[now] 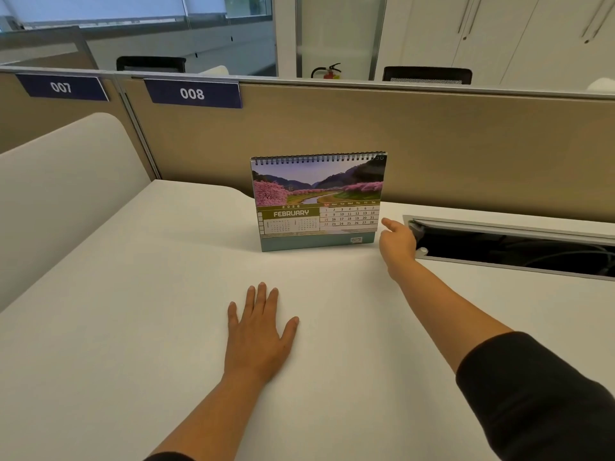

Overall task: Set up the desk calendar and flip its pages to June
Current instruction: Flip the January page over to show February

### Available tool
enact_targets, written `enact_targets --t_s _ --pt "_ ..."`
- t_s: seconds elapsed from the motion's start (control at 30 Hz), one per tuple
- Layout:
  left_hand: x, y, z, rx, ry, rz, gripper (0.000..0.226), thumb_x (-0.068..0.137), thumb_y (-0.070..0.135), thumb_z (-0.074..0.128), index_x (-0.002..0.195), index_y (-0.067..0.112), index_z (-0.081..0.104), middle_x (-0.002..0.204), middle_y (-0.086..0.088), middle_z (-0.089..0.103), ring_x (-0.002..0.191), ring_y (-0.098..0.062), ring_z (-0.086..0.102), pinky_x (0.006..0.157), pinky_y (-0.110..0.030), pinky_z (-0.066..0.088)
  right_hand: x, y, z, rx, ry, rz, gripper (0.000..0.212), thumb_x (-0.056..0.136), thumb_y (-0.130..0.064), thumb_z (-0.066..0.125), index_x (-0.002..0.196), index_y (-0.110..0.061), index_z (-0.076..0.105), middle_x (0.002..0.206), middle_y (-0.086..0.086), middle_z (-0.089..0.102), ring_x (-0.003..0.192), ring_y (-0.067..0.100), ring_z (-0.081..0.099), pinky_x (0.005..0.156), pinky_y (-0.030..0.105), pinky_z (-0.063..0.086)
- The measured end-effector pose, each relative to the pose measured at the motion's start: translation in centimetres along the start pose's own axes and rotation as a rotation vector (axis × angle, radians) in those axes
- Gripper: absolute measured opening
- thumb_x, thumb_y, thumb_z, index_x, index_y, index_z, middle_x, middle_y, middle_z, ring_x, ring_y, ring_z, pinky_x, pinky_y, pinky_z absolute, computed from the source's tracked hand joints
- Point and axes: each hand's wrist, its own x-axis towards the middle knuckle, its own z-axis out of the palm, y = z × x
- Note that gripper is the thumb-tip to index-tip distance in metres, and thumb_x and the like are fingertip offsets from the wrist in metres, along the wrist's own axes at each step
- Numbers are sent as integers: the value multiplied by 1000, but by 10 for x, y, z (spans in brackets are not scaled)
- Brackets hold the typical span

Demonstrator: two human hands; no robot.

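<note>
A spiral-bound desk calendar stands upright on the white desk, close to the beige partition. Its front page reads FEBRUARY 2026 under a picture of pink trees along a river. My right hand reaches out just right of the calendar's lower right corner, index finger extended toward the page edge, holding nothing; I cannot tell whether it touches. My left hand lies flat on the desk in front of the calendar, fingers spread, palm down.
An open cable tray slot is cut into the desk at the right, right behind my right hand. The beige partition carries labels 007 and 008. A white curved divider borders the desk on the left.
</note>
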Motion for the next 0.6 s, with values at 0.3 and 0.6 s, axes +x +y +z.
enact_targets --t_s 0.3,0.6 --pt "0 0 0 7 0 2 67 89 57 18 147 26 4 159 4 -4 144 -12 -12 116 -42 -10 -4 2 0 -70 62 -64 26 90 -17 54 115 -15 61 123 8 63 98 23 57 79 30 48" --pt "1 -2 3 26 3 2 68 89 59 16 147 26 4 159 4 -4 144 -13 -11 115 -42 -10 -3 7 -6 -27 30 -93 21 82 -34 65 81 -13 64 97 9 70 79 23 61 63 25 48"
